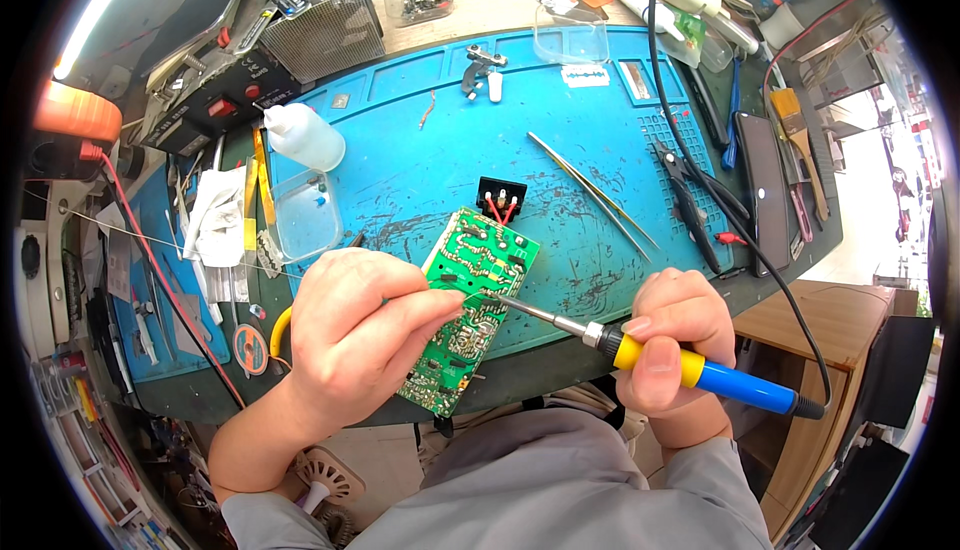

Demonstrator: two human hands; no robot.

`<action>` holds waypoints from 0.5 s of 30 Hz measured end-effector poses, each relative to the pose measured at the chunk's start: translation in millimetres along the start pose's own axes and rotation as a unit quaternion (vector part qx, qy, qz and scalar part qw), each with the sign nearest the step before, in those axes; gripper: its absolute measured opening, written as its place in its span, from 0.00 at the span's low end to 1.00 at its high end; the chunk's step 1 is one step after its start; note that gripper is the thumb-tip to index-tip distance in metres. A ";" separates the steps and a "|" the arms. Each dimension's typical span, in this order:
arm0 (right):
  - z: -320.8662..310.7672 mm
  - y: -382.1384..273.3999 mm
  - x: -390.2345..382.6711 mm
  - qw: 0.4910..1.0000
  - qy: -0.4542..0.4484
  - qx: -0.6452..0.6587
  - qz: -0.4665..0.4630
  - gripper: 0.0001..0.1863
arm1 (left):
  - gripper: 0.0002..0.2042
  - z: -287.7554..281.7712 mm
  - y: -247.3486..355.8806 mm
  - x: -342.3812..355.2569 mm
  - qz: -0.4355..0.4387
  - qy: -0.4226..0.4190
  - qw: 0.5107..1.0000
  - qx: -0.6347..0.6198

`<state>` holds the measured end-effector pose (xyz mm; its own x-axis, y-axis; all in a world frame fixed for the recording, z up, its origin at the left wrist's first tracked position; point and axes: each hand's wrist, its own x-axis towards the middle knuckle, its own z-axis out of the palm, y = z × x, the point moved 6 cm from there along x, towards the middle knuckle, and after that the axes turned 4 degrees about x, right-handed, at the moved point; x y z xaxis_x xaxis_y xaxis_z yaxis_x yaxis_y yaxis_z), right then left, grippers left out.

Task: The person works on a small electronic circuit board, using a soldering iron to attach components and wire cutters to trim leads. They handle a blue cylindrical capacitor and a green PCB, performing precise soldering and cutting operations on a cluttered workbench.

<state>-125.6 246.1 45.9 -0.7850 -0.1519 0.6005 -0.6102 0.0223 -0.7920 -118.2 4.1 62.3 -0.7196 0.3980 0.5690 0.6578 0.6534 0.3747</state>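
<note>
Circuit board (470, 335) is lying between the two hands over the near edge of the blue mat (440, 150), its long axis running away from the person and leaning right at the far end, where a black socket (502, 190) is hanging on short red leads. Left hand (370, 325) is sitting nearer, overlapping the board's left edge; right hand (675, 335) is sitting apart from the board, out to the right. Right fingers are wrapping the yellow-and-blue soldering iron (735, 385), whose shank is pointing left, bringing its tip just beside the left fingertips at mid-board; contact between tip and board is not showing clearly. Left thumb and fingers are forming a narrow pinch, apparently gripping a thin wire (180, 247) that is leading in from the left
</note>
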 end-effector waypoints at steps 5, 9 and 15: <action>-0.1 -0.1 -0.3 1.000 -0.002 -0.004 -0.002 0.06 | 0.13 -0.3 0.5 0.2 0.005 -0.006 1.000 0.002; 0.0 -0.1 -0.2 1.000 -0.002 -0.004 -0.002 0.06 | 0.14 -0.5 1.2 0.4 0.007 -0.014 1.000 0.007; -0.1 -0.5 -0.8 1.000 0.000 -0.006 0.011 0.06 | 0.14 -2.4 0.7 -2.3 0.002 0.024 1.000 0.014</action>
<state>-124.7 246.3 45.9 -0.7985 -0.1516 0.5826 -0.5936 0.0372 -0.8039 -115.5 2.1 63.0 -0.7055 0.3696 0.6047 0.6532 0.6701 0.3525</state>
